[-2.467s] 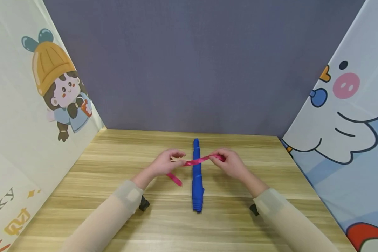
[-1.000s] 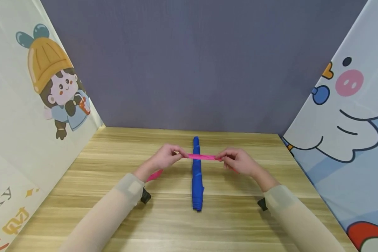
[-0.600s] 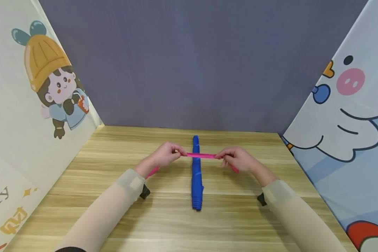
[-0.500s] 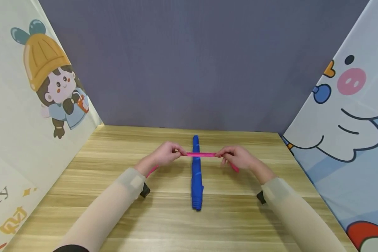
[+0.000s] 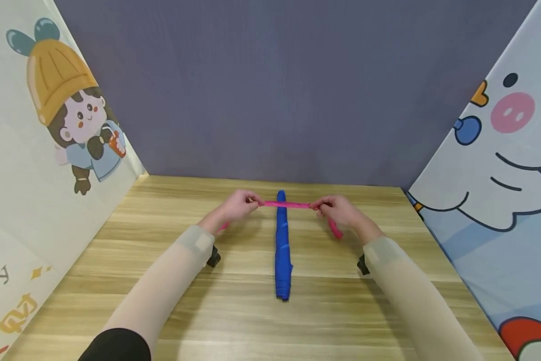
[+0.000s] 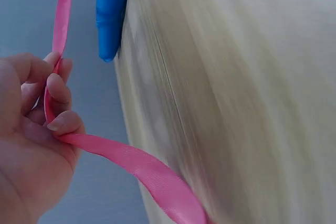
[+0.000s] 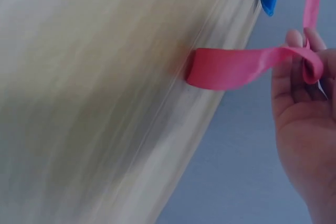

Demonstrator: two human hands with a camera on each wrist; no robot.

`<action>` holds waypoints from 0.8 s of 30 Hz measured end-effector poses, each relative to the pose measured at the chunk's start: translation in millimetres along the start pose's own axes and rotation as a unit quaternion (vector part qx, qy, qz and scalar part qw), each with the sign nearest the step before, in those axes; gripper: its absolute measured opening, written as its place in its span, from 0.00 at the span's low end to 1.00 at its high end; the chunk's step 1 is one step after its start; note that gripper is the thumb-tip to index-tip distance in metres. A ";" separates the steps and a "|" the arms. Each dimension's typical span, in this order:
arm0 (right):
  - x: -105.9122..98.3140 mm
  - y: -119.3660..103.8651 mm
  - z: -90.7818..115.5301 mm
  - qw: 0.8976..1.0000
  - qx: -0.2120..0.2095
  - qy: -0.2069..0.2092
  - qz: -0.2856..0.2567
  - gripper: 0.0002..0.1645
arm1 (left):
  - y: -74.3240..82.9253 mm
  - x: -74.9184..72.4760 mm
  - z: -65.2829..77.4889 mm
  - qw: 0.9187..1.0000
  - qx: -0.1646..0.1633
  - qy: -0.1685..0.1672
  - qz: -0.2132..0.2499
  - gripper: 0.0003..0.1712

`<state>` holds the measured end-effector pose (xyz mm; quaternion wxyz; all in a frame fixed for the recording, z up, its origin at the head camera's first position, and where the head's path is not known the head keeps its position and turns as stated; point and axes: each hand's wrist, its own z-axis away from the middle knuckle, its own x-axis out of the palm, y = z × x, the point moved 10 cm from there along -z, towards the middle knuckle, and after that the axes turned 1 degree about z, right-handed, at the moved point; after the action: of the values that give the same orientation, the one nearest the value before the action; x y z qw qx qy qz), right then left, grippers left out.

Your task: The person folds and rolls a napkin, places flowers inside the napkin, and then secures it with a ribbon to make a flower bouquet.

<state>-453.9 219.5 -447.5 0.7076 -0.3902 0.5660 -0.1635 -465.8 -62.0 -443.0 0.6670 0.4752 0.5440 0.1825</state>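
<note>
Nearest you, a black band (image 5: 119,346) crosses your left sleeve (image 5: 157,293). Beyond it on the wood-grain tabletop (image 5: 234,321) lies a tightly rolled blue bundle (image 5: 283,255), pointing away from you. Farther out, your left hand (image 5: 239,204) and right hand (image 5: 340,209) stand apart, each pinching the pink satin ribbon (image 5: 293,205); the span between them runs straight and nearly level across the bundle, close to its far end — whether it touches, you cannot tell. A left tail (image 6: 157,180) and a right tail (image 7: 226,69) trail loose. Behind rises a grey-purple panel (image 5: 270,100).

Step in hand, as judged: placing the ribbon crosswise over the bundle. Your next move would seem to call for even tension and balanced tails while lowering the span.

Compare the earliest frame: there the ribbon slanted over the bundle's upper middle — now it is straighter and nearer the far end.
</note>
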 end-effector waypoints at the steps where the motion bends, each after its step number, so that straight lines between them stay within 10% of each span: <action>1: -1.1 2.0 -3.8 1.000 0.006 0.004 -0.004 0.23 | -0.6 -0.7 -4.1 1.000 0.000 0.006 0.001 0.15; 13: 5.6 0.8 -46.7 0.997 0.024 0.065 -0.030 0.24 | -10.1 11.1 -39.1 0.993 -0.035 0.053 0.099 0.24; 24: 42.3 -7.0 -66.0 0.999 0.039 0.023 -0.012 0.29 | -19.1 43.2 -52.5 0.994 -0.068 0.013 0.085 0.39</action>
<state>-500.8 162.3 -474.4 0.7071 -0.3654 0.5704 -0.2026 -503.5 -15.5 -480.5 0.6728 0.4712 0.4962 0.2812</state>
